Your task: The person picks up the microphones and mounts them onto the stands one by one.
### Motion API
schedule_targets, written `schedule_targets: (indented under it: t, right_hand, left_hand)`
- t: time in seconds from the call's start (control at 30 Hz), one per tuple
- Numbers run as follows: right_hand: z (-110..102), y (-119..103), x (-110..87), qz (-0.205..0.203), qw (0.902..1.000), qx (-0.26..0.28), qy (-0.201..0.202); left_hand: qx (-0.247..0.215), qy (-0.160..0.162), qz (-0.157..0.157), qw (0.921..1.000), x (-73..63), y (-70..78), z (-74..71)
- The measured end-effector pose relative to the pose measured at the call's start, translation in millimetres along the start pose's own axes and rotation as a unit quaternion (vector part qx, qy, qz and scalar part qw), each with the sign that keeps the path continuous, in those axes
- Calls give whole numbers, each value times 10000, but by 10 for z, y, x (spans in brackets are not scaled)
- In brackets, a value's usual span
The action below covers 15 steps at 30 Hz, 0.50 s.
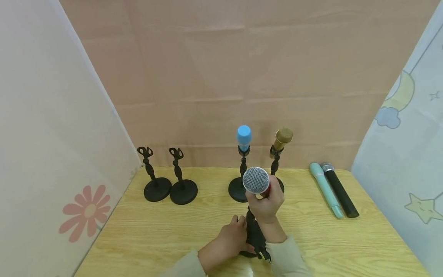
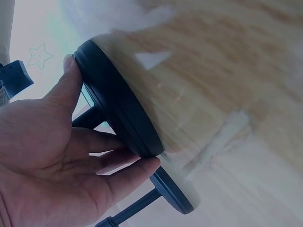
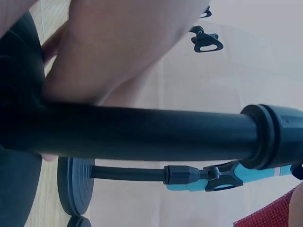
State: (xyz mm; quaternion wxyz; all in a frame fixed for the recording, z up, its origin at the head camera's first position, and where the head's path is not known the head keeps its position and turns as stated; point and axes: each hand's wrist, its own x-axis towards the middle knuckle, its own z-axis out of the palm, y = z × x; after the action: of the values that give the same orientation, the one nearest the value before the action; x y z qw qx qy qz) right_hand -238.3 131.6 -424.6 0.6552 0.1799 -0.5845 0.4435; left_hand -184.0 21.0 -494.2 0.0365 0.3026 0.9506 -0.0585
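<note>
The right hand [image 1: 268,202] grips a silver-headed microphone [image 1: 256,180], its mesh just above the thumb; the left hand [image 1: 233,235] (lower, beneath that grip) pinches the black stand [image 2: 118,97] by its base rim.

Silver-headed microphone [image 1: 256,180] above black stand [image 3: 180,135]

No text, label, brand, number or sign can be read in any view
</note>
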Motion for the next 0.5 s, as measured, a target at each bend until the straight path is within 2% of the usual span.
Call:
schedule_targets:
  t: [0.13, 0.23, 0.33, 0.5]
  right_hand:
    - [-1, 18, 12, -204, 9996, -169, 37]
    - [-7, 33, 22, -399, 9989, -232, 23]
    - [-21, 48, 22, -426, 9988, -129, -184]
    - [-44, 66, 16, -129, 9970, 259, -723]
  left_hand:
    - [147, 145, 3, 9998, 8, 2, 18]
    - [45, 139, -33, 9999, 18, 0, 10]
    - [-189, 29, -69, 9998, 40, -10, 11]
    - [-444, -132, -82, 9989, 53, -24, 40]
